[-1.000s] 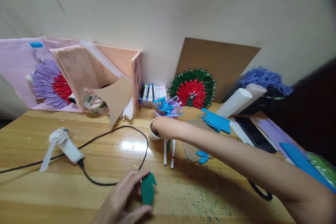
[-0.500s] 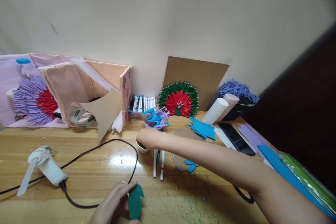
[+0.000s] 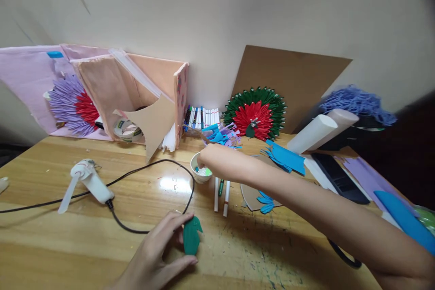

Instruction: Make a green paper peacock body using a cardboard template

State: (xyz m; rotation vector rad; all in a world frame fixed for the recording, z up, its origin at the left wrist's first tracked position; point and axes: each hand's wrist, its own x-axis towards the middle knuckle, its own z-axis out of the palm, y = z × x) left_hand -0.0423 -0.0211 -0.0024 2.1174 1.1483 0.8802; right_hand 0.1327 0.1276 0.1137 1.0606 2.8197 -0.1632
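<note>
My left hand point(image 3: 159, 256) rests low on the wooden table point(image 3: 50, 244), thumb and fingers closed on a green foam bird-shaped cutout point(image 3: 191, 235). My right hand point(image 3: 217, 162) reaches far forward, its fingertips pinched at the rim of a small white cup point(image 3: 200, 173) holding tiny bits. I cannot see what the fingertips hold. Behind the cup stands a bowl of blue and purple paper feathers point(image 3: 222, 136). A red and green paper peacock point(image 3: 255, 115) leans against brown cardboard point(image 3: 292, 81).
A white glue gun point(image 3: 90, 182) lies at left, its black cord point(image 3: 149, 172) looping toward my left hand. Pens point(image 3: 220, 195) lie near the cup. A peach box point(image 3: 136, 95) with tape point(image 3: 125, 129), markers point(image 3: 200, 118), blue foam point(image 3: 283, 156), white rolls point(image 3: 316, 132) and purple yarn point(image 3: 356, 99) line the back.
My right hand has lifted off the cup's mouth to its rim, so the cup's inside shows. The left hand stays on the green cutout. The camera view shifted.
</note>
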